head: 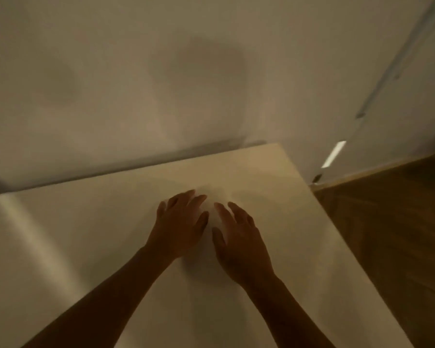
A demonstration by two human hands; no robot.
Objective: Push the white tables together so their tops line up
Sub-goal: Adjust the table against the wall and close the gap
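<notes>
A white table top (86, 247) fills the lower part of the head view, its far edge against a pale wall. My left hand (178, 224) lies flat on the top near the middle, fingers spread. Just to its right, my right hand (241, 244) also rests palm down with fingers apart. Neither hand holds anything. A faint vertical band at the left (18, 222) may be a seam or a reflection; I cannot tell which. The picture is dim and blurred.
The pale wall (161, 84) stands right behind the table's far edge. The table's right edge runs diagonally down to the right; beyond it lies dark wooden floor (399, 234). A white door or panel (412, 109) with a metal strip stands at the upper right.
</notes>
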